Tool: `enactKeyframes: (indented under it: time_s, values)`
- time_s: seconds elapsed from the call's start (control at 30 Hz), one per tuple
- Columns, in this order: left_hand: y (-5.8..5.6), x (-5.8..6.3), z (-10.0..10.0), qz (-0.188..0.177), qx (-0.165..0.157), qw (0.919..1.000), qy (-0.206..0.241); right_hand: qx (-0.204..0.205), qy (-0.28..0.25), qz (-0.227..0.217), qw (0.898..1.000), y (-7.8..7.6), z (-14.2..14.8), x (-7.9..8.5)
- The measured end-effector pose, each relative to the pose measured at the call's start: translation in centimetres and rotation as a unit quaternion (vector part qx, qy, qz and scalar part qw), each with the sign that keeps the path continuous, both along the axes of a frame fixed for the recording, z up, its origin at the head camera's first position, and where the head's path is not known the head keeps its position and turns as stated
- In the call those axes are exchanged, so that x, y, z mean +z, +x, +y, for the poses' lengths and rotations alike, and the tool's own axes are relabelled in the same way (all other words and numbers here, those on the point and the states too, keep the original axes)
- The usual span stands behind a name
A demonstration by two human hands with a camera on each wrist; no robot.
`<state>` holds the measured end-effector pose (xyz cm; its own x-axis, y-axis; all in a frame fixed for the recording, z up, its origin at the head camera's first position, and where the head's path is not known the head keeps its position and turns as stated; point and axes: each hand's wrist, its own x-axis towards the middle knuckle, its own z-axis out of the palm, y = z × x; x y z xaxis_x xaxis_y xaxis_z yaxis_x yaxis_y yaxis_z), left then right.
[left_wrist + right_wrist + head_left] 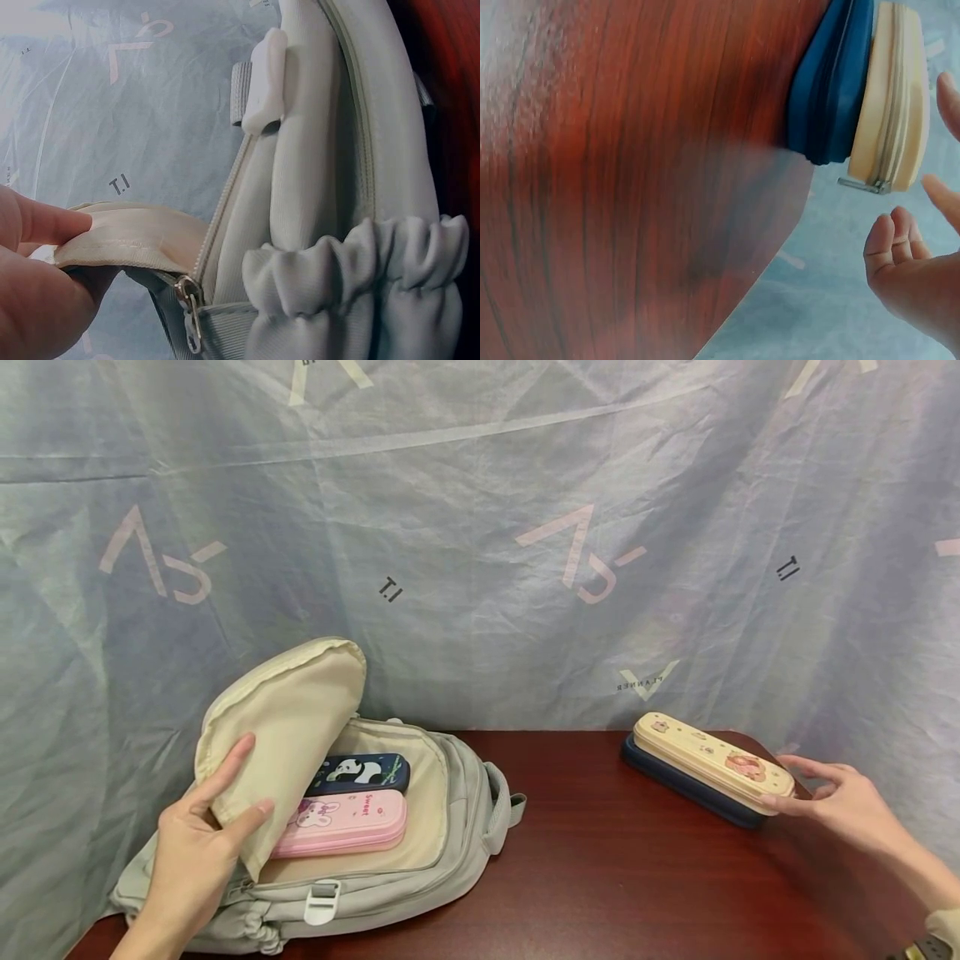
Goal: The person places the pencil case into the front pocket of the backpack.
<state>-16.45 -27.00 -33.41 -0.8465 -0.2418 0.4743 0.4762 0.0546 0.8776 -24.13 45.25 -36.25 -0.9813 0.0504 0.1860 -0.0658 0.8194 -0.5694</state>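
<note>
My left hand (195,835) pinches the edge of the raised cream-lined flap (300,718) of a grey-green backpack (465,827). Inside the backpack lie a pink pencil case (360,818) with a bunny and a navy pencil case (390,772) with a panda. The flap covers their left ends. On the right, a cream pencil case (697,756) rests on top of a dark blue pencil case (675,781). My right hand (847,802) is at the near end of the cream case, thumb and forefinger spread around it; in the right wrist view (922,285) its fingers look apart from the case.
A dark red wooden table (570,860) bears everything, and its right edge runs just beyond the stacked cases. Behind it hangs a grey patterned cloth (480,635). The backpack has a white buckle (322,902) and a metal zip pull (193,315).
</note>
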Motion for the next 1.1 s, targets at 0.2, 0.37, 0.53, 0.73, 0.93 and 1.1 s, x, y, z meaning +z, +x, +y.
enactKeyframes:
  time_s: [0.2,0.37,0.53,0.73,0.93,1.1]
  values:
    - [0.0,0.0,0.0,0.002,-0.003,1.0,0.002,0.024,0.012,-0.016,1.0,-0.9,1.1,-0.2]
    - [0.1,-0.1,0.1,0.014,-0.009,0.9998,0.01,0.026,0.015,-0.023,0.999,-1.3,1.5,-0.6]
    - [0.1,-0.1,0.1,0.014,-0.01,0.9998,0.011,0.025,-0.001,-0.025,0.999,-1.6,1.7,-0.9]
    - [0.0,-0.1,0.0,0.01,-0.009,0.9999,0.011,0.029,-0.039,-0.021,0.999,-1.6,1.6,-1.2]
    - [0.0,-0.1,-0.1,0.004,-0.003,1.0,0.004,0.034,-0.066,-0.019,0.997,-1.7,1.5,-1.4]
    - [-0.1,-0.1,0.0,0.002,0.0,1.0,-0.005,0.038,-0.062,-0.027,0.997,-1.7,1.7,-1.4]
